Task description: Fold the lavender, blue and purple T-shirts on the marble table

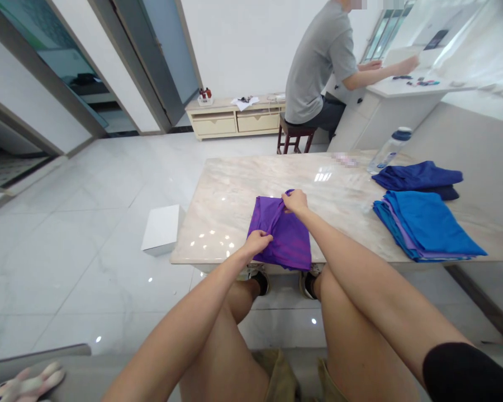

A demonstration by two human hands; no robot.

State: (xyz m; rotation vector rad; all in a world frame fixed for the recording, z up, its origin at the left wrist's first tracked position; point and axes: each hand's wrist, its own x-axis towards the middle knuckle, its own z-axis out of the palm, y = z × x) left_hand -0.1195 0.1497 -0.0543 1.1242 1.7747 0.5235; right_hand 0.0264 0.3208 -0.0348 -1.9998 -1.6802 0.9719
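Observation:
A purple cloth [291,240] lies partly folded on the marble-topped table [222,190], its near edge reaching the table's front edge. My left hand [258,243] pinches a fold of it on the left side. At the cloth's far edge, my right hand [294,201] grips a bunched bit between thumb and fingers. A raised crease runs between the two hands. Whether the cloth is a garment I cannot tell.
On the table's right side are a stack of folded blue and lilac cloths [431,223], dark blue folded cloths [419,176] and a clear water bottle [389,151]. A white box [162,226] stands left on the floor. A person in grey [318,61] sits beyond the table.

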